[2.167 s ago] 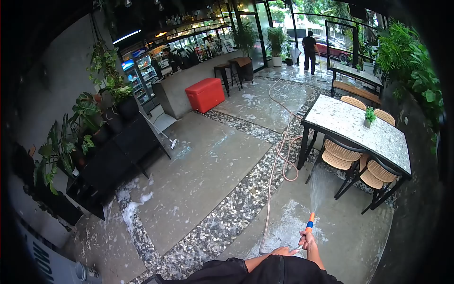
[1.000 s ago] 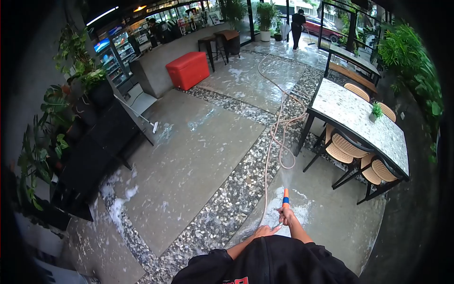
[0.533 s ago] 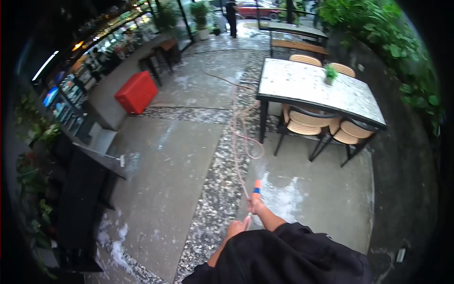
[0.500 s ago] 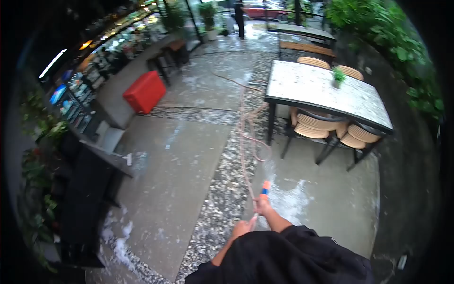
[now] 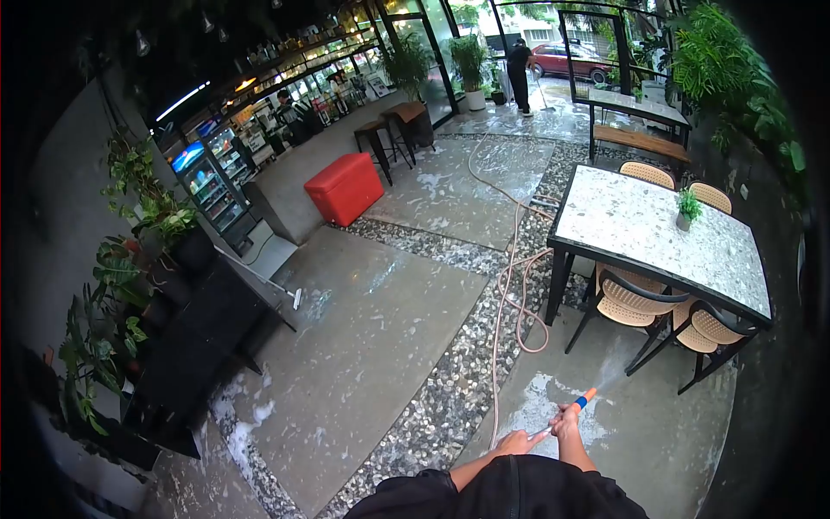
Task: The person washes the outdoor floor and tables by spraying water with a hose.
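Note:
My right hand (image 5: 565, 421) is closed around the rear of an orange and blue hose nozzle (image 5: 587, 399). Water sprays from its tip toward the chair legs. Just behind it, my left hand (image 5: 516, 443) grips the pinkish hose (image 5: 495, 372), which trails away over the pebble strip in loops. White foam (image 5: 538, 402) lies on the wet concrete beside the nozzle. The nearest rattan chair (image 5: 629, 298) stands tucked under a speckled stone-top table (image 5: 661, 221), a little beyond the spray.
A red cooler box (image 5: 344, 189) sits by the counter, near bar stools (image 5: 386, 143). On the left are a black cabinet (image 5: 194, 346), plants (image 5: 169, 221) and a squeegee (image 5: 296, 298). A person in dark clothes (image 5: 518, 69) holds a long pole at the far entrance.
The view has swung left and tilted up, so the scene sits further right and lower. The nozzle now points further right, its spray landing nearer the chairs. Both hands keep their hold.

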Demonstrator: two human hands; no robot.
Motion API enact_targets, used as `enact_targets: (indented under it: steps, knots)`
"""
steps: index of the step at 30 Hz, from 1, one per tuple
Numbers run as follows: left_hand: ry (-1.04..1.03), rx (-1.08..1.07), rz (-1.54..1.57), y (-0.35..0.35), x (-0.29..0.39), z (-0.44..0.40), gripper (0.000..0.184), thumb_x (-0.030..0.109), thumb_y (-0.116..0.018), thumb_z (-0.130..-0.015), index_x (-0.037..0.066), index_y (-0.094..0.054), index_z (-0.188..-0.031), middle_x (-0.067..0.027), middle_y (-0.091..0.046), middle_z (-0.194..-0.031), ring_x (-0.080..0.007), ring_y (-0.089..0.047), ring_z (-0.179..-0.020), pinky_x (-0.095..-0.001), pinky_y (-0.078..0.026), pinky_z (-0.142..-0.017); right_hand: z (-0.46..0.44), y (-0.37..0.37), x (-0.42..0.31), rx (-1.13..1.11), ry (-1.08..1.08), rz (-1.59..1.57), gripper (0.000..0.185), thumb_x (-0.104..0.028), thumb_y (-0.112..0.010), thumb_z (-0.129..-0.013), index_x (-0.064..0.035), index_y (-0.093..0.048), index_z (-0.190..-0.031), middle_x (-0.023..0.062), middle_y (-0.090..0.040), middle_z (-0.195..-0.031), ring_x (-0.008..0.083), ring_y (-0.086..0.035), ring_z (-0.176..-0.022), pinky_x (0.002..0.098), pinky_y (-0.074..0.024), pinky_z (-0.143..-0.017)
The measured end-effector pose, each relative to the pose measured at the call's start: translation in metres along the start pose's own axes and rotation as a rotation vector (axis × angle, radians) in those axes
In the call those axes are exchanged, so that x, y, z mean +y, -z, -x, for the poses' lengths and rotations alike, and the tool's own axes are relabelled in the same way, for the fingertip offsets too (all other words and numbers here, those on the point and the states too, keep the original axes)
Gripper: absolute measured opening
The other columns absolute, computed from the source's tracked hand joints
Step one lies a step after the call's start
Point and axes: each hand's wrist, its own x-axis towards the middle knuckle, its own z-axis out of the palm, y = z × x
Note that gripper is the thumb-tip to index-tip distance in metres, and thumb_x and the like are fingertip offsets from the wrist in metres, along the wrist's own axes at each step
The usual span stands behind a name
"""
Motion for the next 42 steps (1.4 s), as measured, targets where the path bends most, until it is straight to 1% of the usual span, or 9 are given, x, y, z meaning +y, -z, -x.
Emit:
enact_targets:
  steps: [4, 6, 16, 18, 19, 21, 26, 34, 42]
  knots:
    - [-0.016, -0.077, -0.053, -0.007, 0.016, -0.016, 0.076, 0.065, -0.035, -0.069, -0.009, -0.055, -0.066, -0.0267, -0.054, -0.072, -0.0373, -0.054, -0.076, -0.0424, -0.040, -0.066, -0.017, 0.006, -0.019, 0.014, -0.004, 0.073, 0.008, -0.013, -0.047, -0.071, -0.0052, -0.044, -0.073, -0.0005, -0.026, -0.043, 0.0116, -0.025, -0.031, 0.0263, -0.0249, -0.028]
    - [0.187, -0.124, 0.042, 0.020, 0.055, -0.003, 0.077, 0.065, -0.035, -0.069, -0.009, -0.056, -0.069, -0.0268, -0.054, -0.073, -0.0374, -0.054, -0.077, -0.0423, -0.040, -0.067, -0.019, 0.004, -0.023, -0.022, 0.004, 0.110, 0.008, -0.013, -0.047, -0.071, -0.0053, -0.044, -0.072, -0.0011, -0.027, -0.044, 0.0110, -0.025, -0.032, 0.0259, -0.0250, -0.028]
    - [0.275, -0.060, -0.093, 0.055, 0.077, -0.007, 0.071, 0.062, -0.035, -0.071, -0.005, -0.057, -0.073, -0.0253, -0.055, -0.076, -0.0370, -0.054, -0.078, -0.0433, -0.041, -0.067, -0.039, -0.027, -0.020, -0.231, -0.010, 0.238, 0.011, -0.019, -0.048, -0.069, -0.0088, -0.047, -0.073, -0.0012, -0.032, -0.053, 0.0093, -0.030, -0.039, 0.0263, -0.0263, -0.031]
    - [0.308, -0.077, -0.104, 0.042, 0.060, -0.027, 0.070, 0.062, -0.035, -0.071, -0.005, -0.058, -0.070, -0.0243, -0.055, -0.070, -0.0371, -0.055, -0.072, -0.0425, -0.042, -0.063, -0.071, -0.033, -0.005, -0.065, 0.074, 0.253, 0.019, -0.021, -0.054, -0.065, -0.0103, -0.044, -0.077, 0.0000, -0.035, -0.056, 0.0116, -0.032, -0.040, 0.0264, -0.0294, -0.032]
    - [0.250, -0.052, -0.173, 0.039, 0.057, -0.034, 0.070, 0.061, -0.035, -0.071, -0.004, -0.058, -0.068, -0.0251, -0.054, -0.068, -0.0379, -0.055, -0.070, -0.0431, -0.042, -0.062, -0.042, -0.033, -0.020, -0.191, 0.099, 0.204, 0.015, -0.025, -0.049, -0.070, -0.0108, -0.048, -0.075, -0.0008, -0.031, -0.052, 0.0119, -0.030, -0.039, 0.0294, -0.0297, -0.032]
    - [0.141, 0.036, -0.272, 0.039, 0.065, -0.041, 0.069, 0.060, -0.035, -0.072, -0.005, -0.058, -0.067, -0.0269, -0.053, -0.067, -0.0393, -0.054, -0.070, -0.0446, -0.042, -0.063, -0.016, -0.049, -0.038, 0.098, 0.091, 0.137, 0.014, -0.017, -0.056, -0.065, -0.0081, -0.046, -0.070, 0.0009, -0.035, -0.049, 0.0125, -0.033, -0.035, 0.0275, -0.0325, -0.030]
    - [0.023, -0.073, -0.321, 0.045, 0.096, -0.052, 0.070, 0.058, -0.034, -0.073, -0.007, -0.057, -0.070, -0.0293, -0.053, -0.070, -0.0404, -0.053, -0.074, -0.0449, -0.041, -0.066, 0.005, -0.032, -0.069, 0.396, 0.122, -0.167, 0.017, -0.009, -0.059, -0.061, -0.0065, -0.043, -0.066, 0.0019, -0.036, -0.045, 0.0137, -0.034, -0.030, 0.0290, -0.0329, -0.027]
    - [-0.146, -0.284, -0.378, 0.007, 0.126, -0.064, 0.070, 0.059, -0.034, -0.073, -0.007, -0.057, -0.071, -0.0290, -0.053, -0.071, -0.0402, -0.053, -0.075, -0.0438, -0.041, -0.068, 0.017, 0.034, -0.095, 0.652, 0.205, -0.435, 0.016, -0.010, -0.057, -0.063, -0.0053, -0.042, -0.064, 0.0025, -0.034, -0.044, 0.0150, -0.035, -0.031, 0.0294, -0.0296, -0.027]
    - [-0.210, -0.491, -0.294, -0.021, 0.145, -0.055, 0.056, 0.050, -0.050, -0.070, -0.005, -0.054, -0.069, -0.0231, -0.055, -0.065, -0.0347, -0.056, -0.068, -0.0397, -0.042, -0.061, 0.029, 0.087, -0.109, 0.333, 0.220, -0.631, 0.027, -0.026, -0.060, -0.065, -0.0103, -0.038, -0.066, 0.0006, -0.031, -0.043, 0.0116, -0.029, -0.031, 0.0271, -0.0269, -0.028]
